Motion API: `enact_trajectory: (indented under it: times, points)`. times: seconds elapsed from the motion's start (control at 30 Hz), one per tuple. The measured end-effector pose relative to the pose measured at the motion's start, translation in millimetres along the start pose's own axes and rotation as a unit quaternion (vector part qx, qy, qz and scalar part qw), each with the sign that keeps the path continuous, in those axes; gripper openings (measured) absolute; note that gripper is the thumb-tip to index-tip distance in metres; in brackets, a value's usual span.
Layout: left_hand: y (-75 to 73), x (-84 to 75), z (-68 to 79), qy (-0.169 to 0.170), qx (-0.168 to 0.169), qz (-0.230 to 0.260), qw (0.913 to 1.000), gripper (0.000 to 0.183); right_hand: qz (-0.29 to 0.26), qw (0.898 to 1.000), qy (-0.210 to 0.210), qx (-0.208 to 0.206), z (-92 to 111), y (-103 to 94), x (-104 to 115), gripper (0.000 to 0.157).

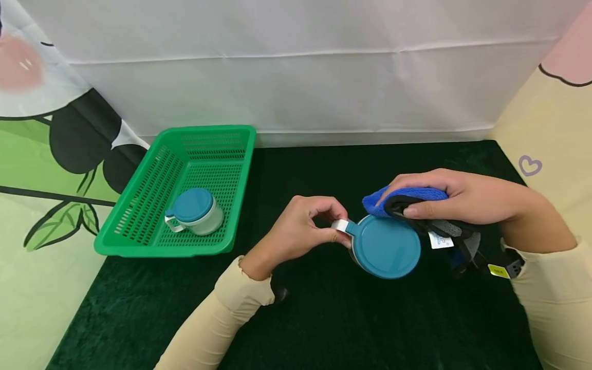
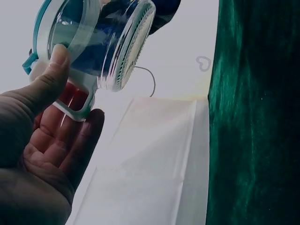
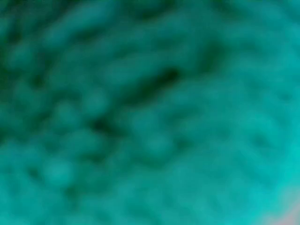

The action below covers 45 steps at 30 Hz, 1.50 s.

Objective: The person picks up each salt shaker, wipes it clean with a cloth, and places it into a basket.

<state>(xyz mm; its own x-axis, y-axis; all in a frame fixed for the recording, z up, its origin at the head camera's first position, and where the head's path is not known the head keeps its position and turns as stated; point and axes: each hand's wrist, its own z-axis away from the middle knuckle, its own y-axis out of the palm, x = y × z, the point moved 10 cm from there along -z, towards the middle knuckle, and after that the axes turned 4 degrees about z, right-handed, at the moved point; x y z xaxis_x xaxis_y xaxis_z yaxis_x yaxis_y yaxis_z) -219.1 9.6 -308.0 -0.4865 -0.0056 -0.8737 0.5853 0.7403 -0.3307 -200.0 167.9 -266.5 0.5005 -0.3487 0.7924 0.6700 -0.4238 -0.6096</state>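
Note:
A clear glass jar with a round blue lid [image 1: 387, 246] and a white handle [image 2: 77, 111] is held up off the table. My left hand [image 1: 311, 226] grips it by the handle, thumb against the side near the lid, as the left wrist view shows. My right hand [image 1: 444, 198] holds a bunched blue cloth [image 1: 370, 201] with dark edging against the jar's far side. Part of the cloth hangs below the palm, with a white label [image 1: 440, 240]. Blurred teal fabric [image 3: 154, 122] fills the right wrist view.
A green plastic basket [image 1: 252, 154] stands on the left of the dark green table cover [image 1: 324, 318]. In it sits a second jar [image 1: 209, 221] with a blue lid and white handle. A white curtain [image 1: 305, 92] hangs along the back; printed cloths hang at both sides.

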Motion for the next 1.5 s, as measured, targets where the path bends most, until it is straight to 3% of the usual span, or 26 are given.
enact_trajectory:
  times: [0.07,0.17,0.27,0.33,0.4,0.5,0.6,0.73,0.9,1.0,1.17,1.27,1.37,1.43,1.5]
  points:
    - [-2.8,0.3,-0.1,-0.002,-0.010,0.004,0.9999,0.020,0.023,0.999,0.004,-0.047,5.7,-3.5,3.0,0.042]
    - [-9.2,2.2,0.2,-0.010,-0.032,0.020,0.9992,0.019,0.014,0.992,0.017,-0.124,14.0,-8.0,0.9,0.042]
    - [-17.7,4.5,0.8,-0.025,-0.062,0.040,0.9969,0.019,-0.063,0.979,-0.005,-0.195,20.6,-9.6,-5.3,0.041]
    - [-23.3,5.2,0.9,-0.033,-0.083,0.048,0.9949,0.018,-0.119,0.963,-0.020,-0.243,24.0,-9.0,-11.7,0.039]
    - [-28.2,4.8,0.8,-0.035,-0.102,0.048,0.9931,0.018,-0.165,0.940,-0.038,-0.296,26.0,-7.5,-17.2,0.035]
    - [-33.9,3.8,0.4,-0.032,-0.127,0.045,0.9904,0.017,-0.175,0.901,-0.039,-0.394,30.5,-4.3,-23.4,0.033]
    - [-38.5,3.2,0.3,-0.026,-0.153,0.049,0.9866,0.018,-0.118,0.865,-0.054,-0.484,35.4,-0.2,-18.7,0.035]
    - [-43.0,2.4,-0.5,-0.027,-0.187,0.058,0.9803,0.019,-0.002,0.823,-0.073,-0.563,37.0,7.3,-2.6,0.036]
    - [-42.5,0.1,-5.1,-0.031,-0.207,0.074,0.9749,0.019,0.114,0.764,-0.090,-0.628,36.7,16.0,16.7,0.032]
    - [-40.6,-1.4,-7.9,-0.035,-0.211,0.083,0.9734,0.019,0.191,0.738,-0.098,-0.640,34.0,22.2,27.7,0.030]
    - [-43.5,-2.6,-8.5,-0.042,-0.229,0.080,0.9692,0.019,0.334,0.727,-0.101,-0.591,19.5,39.0,36.6,0.024]
    - [-47.1,-2.0,-7.5,-0.049,-0.240,0.074,0.9668,0.020,0.396,0.729,-0.101,-0.548,11.2,51.9,34.8,0.025]
    - [-51.0,-0.4,-6.3,-0.057,-0.246,0.068,0.9653,0.020,0.418,0.747,-0.098,-0.507,6.3,61.8,29.7,0.028]
    - [-53.9,1.0,-5.4,-0.061,-0.248,0.066,0.9646,0.021,0.412,0.766,-0.093,-0.484,5.0,66.0,25.3,0.030]
    - [-56.7,2.7,-4.5,-0.064,-0.248,0.062,0.9646,0.021,0.380,0.794,-0.081,-0.468,5.4,67.8,18.9,0.032]
